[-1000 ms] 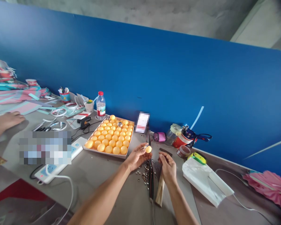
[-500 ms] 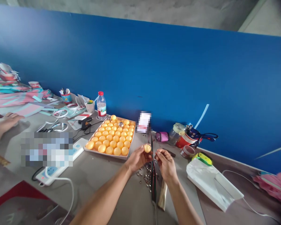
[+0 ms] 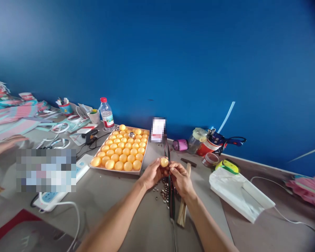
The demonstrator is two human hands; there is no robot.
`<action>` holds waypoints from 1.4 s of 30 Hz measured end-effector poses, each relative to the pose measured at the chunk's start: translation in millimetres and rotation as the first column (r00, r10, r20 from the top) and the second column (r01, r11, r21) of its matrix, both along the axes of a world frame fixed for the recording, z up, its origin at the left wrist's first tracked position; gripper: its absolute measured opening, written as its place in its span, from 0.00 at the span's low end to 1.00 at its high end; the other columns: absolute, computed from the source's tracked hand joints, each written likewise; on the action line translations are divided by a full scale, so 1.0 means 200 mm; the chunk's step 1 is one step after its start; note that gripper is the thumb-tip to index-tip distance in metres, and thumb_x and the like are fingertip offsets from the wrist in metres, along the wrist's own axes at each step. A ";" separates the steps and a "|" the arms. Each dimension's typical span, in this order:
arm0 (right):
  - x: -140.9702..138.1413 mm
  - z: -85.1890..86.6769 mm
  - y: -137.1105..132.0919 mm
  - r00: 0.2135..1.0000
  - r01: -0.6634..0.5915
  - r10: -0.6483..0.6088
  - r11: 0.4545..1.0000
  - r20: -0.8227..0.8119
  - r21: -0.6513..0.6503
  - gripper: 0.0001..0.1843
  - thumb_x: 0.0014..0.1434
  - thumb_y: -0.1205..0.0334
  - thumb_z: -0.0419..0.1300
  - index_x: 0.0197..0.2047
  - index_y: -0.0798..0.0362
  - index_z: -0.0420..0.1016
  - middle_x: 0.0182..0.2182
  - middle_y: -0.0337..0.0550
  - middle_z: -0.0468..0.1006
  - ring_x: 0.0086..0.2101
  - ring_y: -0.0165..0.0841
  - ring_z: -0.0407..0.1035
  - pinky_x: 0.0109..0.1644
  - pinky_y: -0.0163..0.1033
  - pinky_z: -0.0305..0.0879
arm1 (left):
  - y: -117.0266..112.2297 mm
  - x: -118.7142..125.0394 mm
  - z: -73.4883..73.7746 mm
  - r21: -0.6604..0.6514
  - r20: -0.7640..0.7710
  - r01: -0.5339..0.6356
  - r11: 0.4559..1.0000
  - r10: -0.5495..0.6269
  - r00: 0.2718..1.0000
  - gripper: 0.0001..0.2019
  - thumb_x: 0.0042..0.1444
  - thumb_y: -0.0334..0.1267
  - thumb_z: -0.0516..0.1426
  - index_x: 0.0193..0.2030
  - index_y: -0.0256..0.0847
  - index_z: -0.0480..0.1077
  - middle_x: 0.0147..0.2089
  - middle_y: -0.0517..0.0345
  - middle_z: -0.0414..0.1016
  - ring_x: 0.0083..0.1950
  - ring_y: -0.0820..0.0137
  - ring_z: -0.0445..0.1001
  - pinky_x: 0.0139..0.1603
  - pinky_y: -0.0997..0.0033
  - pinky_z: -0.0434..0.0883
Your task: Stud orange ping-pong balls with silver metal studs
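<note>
An orange-yellow ball (image 3: 164,162), like a ping-pong ball, is held up between the thumb and fingers of my left hand (image 3: 152,174). Close beside it, my right hand (image 3: 180,175) has thumb and forefinger pinched together near the ball's side; whatever they hold is too small to make out. Below both hands lie several small shiny metal pieces (image 3: 163,194). A dark strap (image 3: 171,201) runs between my hands. Left of them stands a shallow box (image 3: 127,172) full of similar orange balls, with a silvery ball (image 3: 131,135) on top.
A wooden-handled hammer (image 3: 182,211) lies by my right forearm. To the right are a white paper tray (image 3: 241,196), a yellow-green object (image 3: 228,166) and a jar (image 3: 198,140). On the left are a bottle (image 3: 106,114), a power strip (image 3: 48,200) and another person's hand (image 3: 9,145).
My right hand has moved left, bringing its pinched fingers from apart to right beside the ball. The view has tilted down slightly. The ball stays in my left hand.
</note>
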State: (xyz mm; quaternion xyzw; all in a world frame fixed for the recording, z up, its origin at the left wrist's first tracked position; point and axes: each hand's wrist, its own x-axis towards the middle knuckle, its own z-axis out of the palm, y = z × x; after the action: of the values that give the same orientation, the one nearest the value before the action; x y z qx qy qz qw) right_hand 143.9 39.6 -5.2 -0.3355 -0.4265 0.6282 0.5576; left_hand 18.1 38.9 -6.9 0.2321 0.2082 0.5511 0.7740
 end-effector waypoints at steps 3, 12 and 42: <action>0.00 -0.03 0.00 0.999 -0.007 0.006 1.000 0.043 0.015 0.08 0.46 0.58 0.64 0.27 0.50 0.70 0.24 0.34 0.71 0.25 0.29 0.64 0.35 0.37 0.62 | 0.00 0.01 -0.01 0.018 -0.026 -0.025 1.000 0.026 0.999 0.16 0.54 0.45 0.57 0.44 0.35 0.70 0.34 0.54 0.71 0.28 0.75 0.68 0.32 0.73 0.66; -0.01 -0.06 0.01 0.990 0.015 -0.020 0.999 0.138 0.037 0.09 0.49 0.56 0.62 0.29 0.51 0.68 0.20 0.33 0.69 0.23 0.29 0.63 0.31 0.36 0.60 | -0.01 0.02 -0.03 0.040 -0.054 -0.052 0.998 0.054 0.997 0.16 0.52 0.47 0.59 0.40 0.35 0.70 0.31 0.57 0.70 0.28 0.75 0.67 0.30 0.73 0.65; 0.00 -0.09 0.00 0.985 0.018 -0.019 1.000 0.173 0.004 0.12 0.50 0.54 0.61 0.28 0.50 0.62 0.20 0.31 0.67 0.21 0.28 0.62 0.27 0.35 0.57 | -0.03 0.05 -0.08 0.200 -0.388 -0.120 0.973 0.191 0.902 0.19 0.56 0.52 0.52 0.45 0.38 0.66 0.32 0.59 0.68 0.26 0.76 0.66 0.27 0.75 0.63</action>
State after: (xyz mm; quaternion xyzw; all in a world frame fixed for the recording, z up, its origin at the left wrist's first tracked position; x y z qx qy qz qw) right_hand 144.3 38.9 -23.1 -0.3920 -0.4708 0.5910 0.5248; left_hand 28.3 32.0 -22.9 0.3891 0.3336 0.5671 0.6448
